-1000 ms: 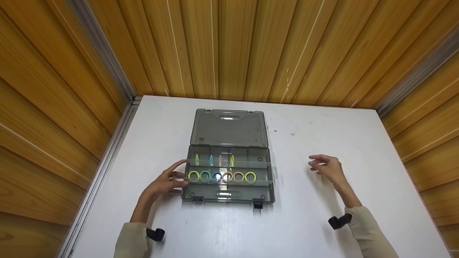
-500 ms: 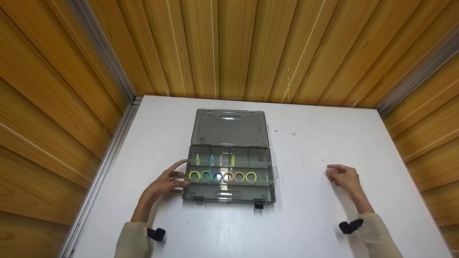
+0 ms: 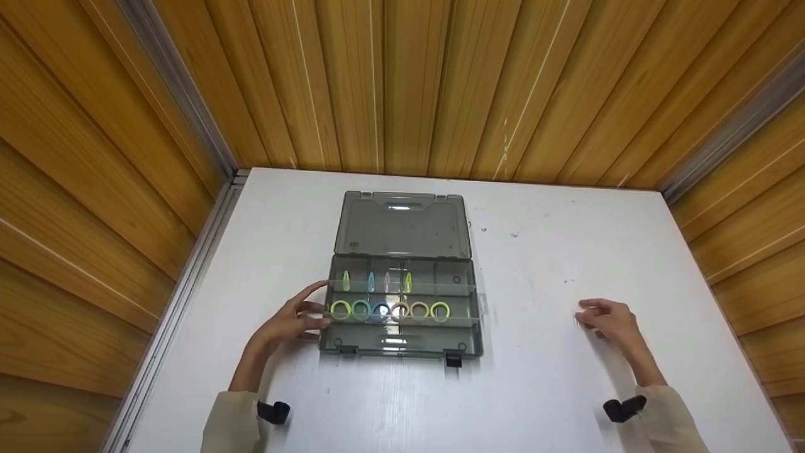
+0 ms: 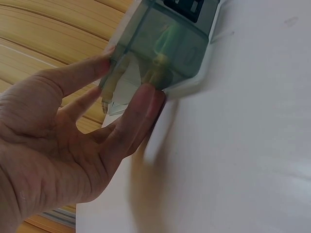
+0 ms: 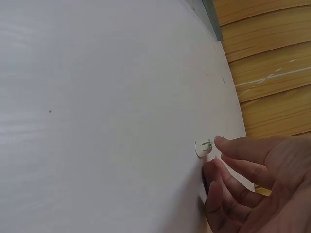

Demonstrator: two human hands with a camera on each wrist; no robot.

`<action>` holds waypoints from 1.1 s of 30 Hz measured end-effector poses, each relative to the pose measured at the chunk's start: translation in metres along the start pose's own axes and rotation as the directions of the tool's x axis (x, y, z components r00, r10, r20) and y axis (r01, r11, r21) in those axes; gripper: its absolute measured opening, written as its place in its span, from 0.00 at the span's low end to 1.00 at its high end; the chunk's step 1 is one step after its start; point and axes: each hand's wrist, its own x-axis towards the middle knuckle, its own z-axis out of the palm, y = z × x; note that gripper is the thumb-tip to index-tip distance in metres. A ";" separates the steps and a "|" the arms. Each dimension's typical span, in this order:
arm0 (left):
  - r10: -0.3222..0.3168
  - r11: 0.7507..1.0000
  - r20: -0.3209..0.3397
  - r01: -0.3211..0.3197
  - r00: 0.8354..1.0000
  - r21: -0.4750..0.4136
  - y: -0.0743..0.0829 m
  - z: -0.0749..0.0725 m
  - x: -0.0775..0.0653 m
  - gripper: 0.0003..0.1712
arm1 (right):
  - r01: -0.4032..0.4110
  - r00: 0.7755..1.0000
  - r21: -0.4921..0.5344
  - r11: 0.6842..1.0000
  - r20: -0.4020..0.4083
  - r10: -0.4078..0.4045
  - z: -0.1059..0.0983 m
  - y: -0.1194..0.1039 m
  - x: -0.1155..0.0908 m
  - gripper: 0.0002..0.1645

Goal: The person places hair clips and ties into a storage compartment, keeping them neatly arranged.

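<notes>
A smoky grey divided plastic box [image 3: 402, 343] stands on the white table with its lid [image 3: 402, 229] laid open at the back. In its back row are several snap hair clips [image 3: 371, 282]; the middle row holds several coloured ring-shaped hair ties [image 3: 440, 311]. My left hand [image 3: 286, 322] rests its spread fingers against the box's left side; the left wrist view shows fingertips on the translucent wall [image 4: 187, 53]. Over the table at the right, my right hand [image 3: 610, 321] pinches a small thin hoop earring [image 5: 203, 148] at its thumb and fingertips.
The box's front compartment [image 3: 371, 336] shows no clips or hair ties. Two black latches [image 3: 453, 359] hang at its front edge. Small marks [image 3: 514, 234] dot the table right of the lid. Wooden panels [image 3: 409, 88] rise around the table.
My right hand has moved to the right and nearer to me, away from the box, slowing in the last half second. The left hand and box stay put.
</notes>
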 end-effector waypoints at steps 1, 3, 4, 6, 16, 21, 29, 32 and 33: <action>0.000 1.000 0.000 0.000 1.000 0.000 0.000 0.000 0.000 0.51 | 0.011 1.000 -0.011 1.000 0.004 -0.011 0.000 0.000 -0.001 0.32; -0.004 1.000 0.001 0.004 1.000 0.000 0.000 0.000 0.000 0.51 | 0.032 0.999 -0.033 0.999 0.010 -0.031 0.001 -0.002 -0.002 0.31; -0.006 1.000 0.002 0.006 1.000 -0.006 0.000 0.000 0.000 0.51 | 0.040 0.999 -0.042 0.998 0.013 -0.039 0.000 -0.003 -0.002 0.31; -0.012 1.000 0.001 0.012 1.000 -0.016 0.000 0.000 0.001 0.51 | 0.053 0.998 -0.054 0.997 0.019 -0.053 0.001 -0.005 -0.002 0.29; 0.011 1.000 0.007 -0.011 1.000 -0.004 0.001 0.001 0.004 0.51 | 0.072 0.997 -0.084 0.994 0.042 -0.069 0.003 -0.011 -0.001 0.26; 0.008 1.000 0.010 -0.008 1.000 -0.004 0.001 0.000 0.004 0.51 | 0.082 0.995 -0.083 0.993 0.065 -0.076 0.006 -0.018 -0.002 0.27; 0.000 1.000 0.000 0.000 1.000 0.003 0.000 -0.002 0.000 0.51 | 0.145 0.988 -0.022 0.989 0.065 -0.143 0.016 -0.033 0.002 0.25; -0.013 1.000 -0.003 0.012 1.000 -0.005 0.001 -0.001 0.000 0.51 | 0.165 0.985 -0.001 0.986 0.052 -0.164 0.018 -0.042 0.002 0.25; -0.016 1.000 -0.004 0.016 1.000 -0.007 0.001 -0.001 0.000 0.51 | 0.168 0.985 0.001 0.986 0.046 -0.168 0.020 -0.045 0.003 0.25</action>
